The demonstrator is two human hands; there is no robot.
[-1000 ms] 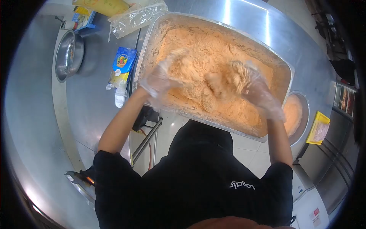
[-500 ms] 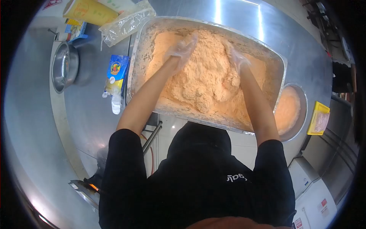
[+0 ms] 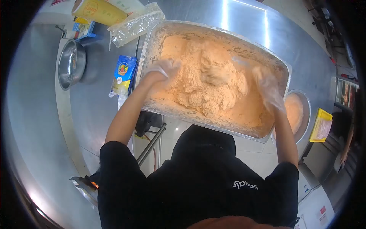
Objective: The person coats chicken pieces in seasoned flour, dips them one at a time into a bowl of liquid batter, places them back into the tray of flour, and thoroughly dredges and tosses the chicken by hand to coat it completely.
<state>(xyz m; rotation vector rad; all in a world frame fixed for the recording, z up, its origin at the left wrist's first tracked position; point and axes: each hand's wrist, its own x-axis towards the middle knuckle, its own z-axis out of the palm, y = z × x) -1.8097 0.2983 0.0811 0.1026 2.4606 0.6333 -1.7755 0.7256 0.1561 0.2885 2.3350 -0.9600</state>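
Observation:
A large rectangular metal tray (image 3: 215,124) holds orange-tinted breading flour (image 3: 246,114). In its middle lies a heap of flour-coated pieces (image 3: 207,93), its top blurred by motion; what is under the coating cannot be made out. My left hand (image 3: 166,68), in a clear plastic glove, is open at the heap's left side, fingers pointing inward. On the other side, over the tray's right part, my gloved right hand (image 3: 268,86) is apart from the heap. Its flour-dusted fingers look stretched out and are smeared by motion.
Right of the tray stands a round metal bowl (image 3: 306,118) of orange flour, then a yellow tray (image 3: 315,131). To the left are a blue-and-yellow packet (image 3: 125,70), a metal bowl (image 3: 80,63), a clear plastic bag (image 3: 135,24) and a yellow cup (image 3: 101,12).
Both hands have moved away from the heap's sides, the left one left and down, the right one right and down. The heap's shape has shifted, and the view has moved slightly.

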